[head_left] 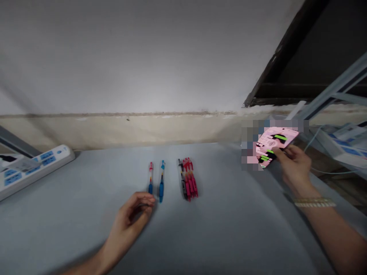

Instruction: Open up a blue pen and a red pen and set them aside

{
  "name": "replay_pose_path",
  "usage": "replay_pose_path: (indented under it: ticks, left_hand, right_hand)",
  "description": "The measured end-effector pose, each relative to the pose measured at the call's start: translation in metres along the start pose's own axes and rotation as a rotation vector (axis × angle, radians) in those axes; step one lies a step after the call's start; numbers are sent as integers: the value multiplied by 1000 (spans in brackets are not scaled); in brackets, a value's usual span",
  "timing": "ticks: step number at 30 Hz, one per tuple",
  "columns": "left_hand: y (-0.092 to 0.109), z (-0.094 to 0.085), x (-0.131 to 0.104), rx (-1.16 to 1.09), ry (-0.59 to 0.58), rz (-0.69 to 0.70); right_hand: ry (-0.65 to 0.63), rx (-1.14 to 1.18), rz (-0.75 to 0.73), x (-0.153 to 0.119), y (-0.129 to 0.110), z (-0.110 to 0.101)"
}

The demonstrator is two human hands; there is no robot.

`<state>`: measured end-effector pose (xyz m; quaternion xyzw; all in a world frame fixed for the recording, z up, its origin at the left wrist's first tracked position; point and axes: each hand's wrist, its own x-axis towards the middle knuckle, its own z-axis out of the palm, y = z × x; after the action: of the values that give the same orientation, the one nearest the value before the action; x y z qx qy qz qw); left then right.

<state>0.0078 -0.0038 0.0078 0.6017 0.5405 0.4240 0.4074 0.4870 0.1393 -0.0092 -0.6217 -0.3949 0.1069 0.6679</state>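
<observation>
Two pens lie upright in the view on the grey table: a blue one with a pink top (150, 177) and an all-blue one (161, 185). My left hand (134, 214) is curled at the lower end of the pink-topped pen, its fingertips close together; whether they grip the pen is hard to tell. To the right, a grey-black pen (182, 181) lies beside several pink pens (190, 181) in a tight row. At the right, my right hand (295, 168) holds a pink printed card or packet (273, 145) between thumb and fingers, above the table's right edge.
A white power strip (37, 168) with blue sockets lies at the table's left (94, 179). The wall (129, 57) stands behind the table. Metal frame bars (329, 91) and a white box (341, 147) with blue items are at the right, near a thin cable.
</observation>
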Motion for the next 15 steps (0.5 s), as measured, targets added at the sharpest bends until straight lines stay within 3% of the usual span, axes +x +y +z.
replay_pose_path:
  ticks: [7, 15]
  left_hand:
    - [1, 0, 0, 15, -5, 11]
    - [0, -1, -1, 13, -8, -6]
  right_hand:
    - [-55, -43, 5, 15, 9, -7]
    - [-374, -237, 87, 8, 25, -29]
